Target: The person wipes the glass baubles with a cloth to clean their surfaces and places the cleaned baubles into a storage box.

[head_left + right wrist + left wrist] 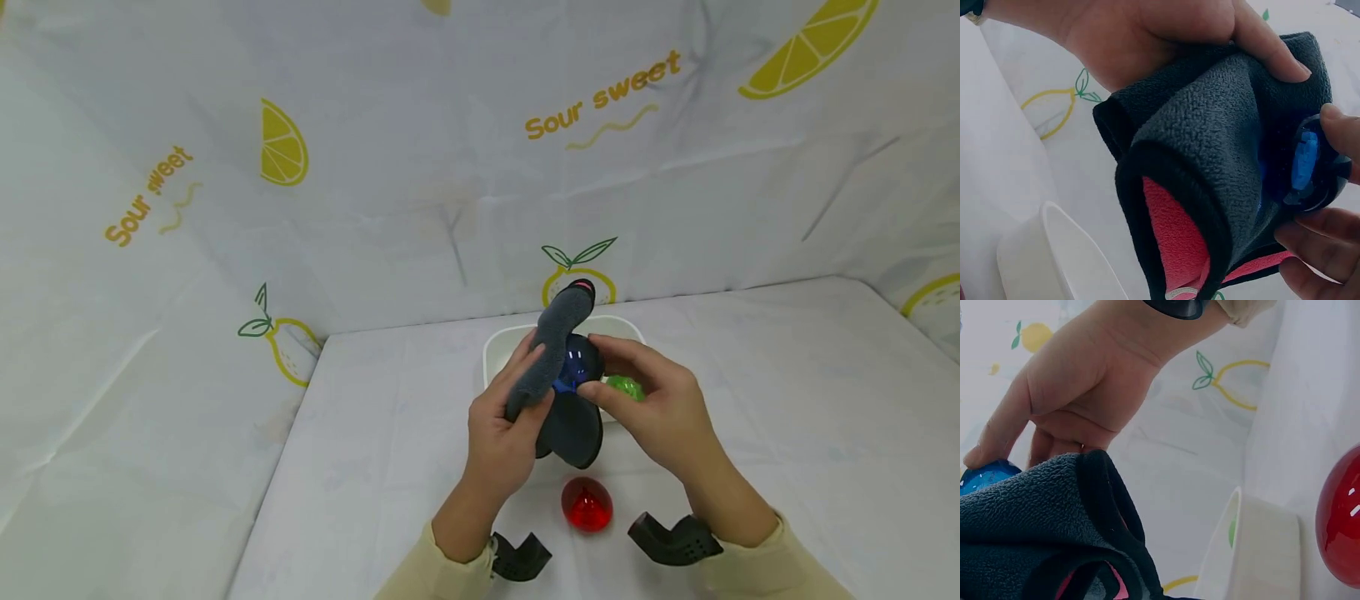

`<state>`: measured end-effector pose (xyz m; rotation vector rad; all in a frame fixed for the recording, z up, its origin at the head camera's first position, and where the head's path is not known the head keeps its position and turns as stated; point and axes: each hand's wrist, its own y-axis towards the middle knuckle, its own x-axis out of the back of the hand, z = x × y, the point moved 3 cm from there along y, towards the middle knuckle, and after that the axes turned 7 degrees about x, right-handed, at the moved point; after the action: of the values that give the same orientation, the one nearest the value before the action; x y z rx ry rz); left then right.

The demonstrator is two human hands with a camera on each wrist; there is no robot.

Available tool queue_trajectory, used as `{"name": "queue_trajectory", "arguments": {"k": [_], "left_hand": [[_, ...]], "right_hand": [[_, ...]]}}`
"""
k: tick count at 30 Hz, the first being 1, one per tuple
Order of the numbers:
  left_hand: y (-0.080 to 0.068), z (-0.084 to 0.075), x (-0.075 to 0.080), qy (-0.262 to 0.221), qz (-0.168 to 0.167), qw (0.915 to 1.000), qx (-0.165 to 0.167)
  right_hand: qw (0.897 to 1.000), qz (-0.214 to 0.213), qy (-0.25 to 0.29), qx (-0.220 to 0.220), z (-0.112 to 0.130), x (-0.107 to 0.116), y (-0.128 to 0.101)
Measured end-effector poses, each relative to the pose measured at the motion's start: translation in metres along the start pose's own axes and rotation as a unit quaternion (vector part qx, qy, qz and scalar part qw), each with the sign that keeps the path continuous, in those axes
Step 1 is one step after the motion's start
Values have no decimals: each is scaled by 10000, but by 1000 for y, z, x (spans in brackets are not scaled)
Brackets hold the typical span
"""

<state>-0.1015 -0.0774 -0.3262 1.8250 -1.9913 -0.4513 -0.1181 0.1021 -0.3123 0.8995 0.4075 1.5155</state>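
Note:
My left hand (498, 437) grips a folded grey cloth (547, 358) with black edging and a pink underside, raised above the table. Thumb and fingers of my right hand (667, 408) pinch a shiny, see-through blue ball-like object (582, 357), which lies against the cloth. The right wrist view shows a lighter blue shape within the blue object (1307, 165); the cloth (1204, 112) covers part of its left side. In the left wrist view, the cloth (1029, 506) hides most of the blue object (988, 476), and the left hand is out of sight.
Behind the hands stands a white plastic bin (502, 350), with a shiny green object (625, 387) in it. A see-through red rounded object (587, 505) lies on the white-covered table (360, 467) near the forearms. A lemon-printed white sheet (390, 208) hangs behind.

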Motion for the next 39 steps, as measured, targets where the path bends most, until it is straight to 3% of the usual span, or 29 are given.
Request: {"name": "queue_trajectory", "arguments": {"k": [4, 8, 11, 17, 22, 27, 32, 39], "left_hand": [[0, -1, 0, -57, 22, 10000, -55], [0, -2, -2, 0, 104, 9999, -109], [0, -3, -4, 52, 203, 9997, -115], [0, -3, -7, 131, 312, 9993, -126], [-1, -4, -6, 175, 302, 9991, -227], [-1, -2, -5, 143, 189, 9995, -223], [-2, -2, -4, 163, 80, 9996, -203], [-2, -2, -4, 105, 168, 9997, -134]], "right_hand": [[9980, -13, -307, 543, 3, 0, 1], [9940, -265, 219, 1034, 3, 1, 3], [9891, -452, 639, 1244, 2, 2, 3], [9864, -630, 396, 1464, 2, 3, 3], [9898, -567, 600, 1157, 3, 2, 2], [9928, -526, 952, 508, 1, -4, -1], [9955, -404, 843, -147, 0, -10, -5], [9972, -418, 576, -236, 2, -14, -7]]}}
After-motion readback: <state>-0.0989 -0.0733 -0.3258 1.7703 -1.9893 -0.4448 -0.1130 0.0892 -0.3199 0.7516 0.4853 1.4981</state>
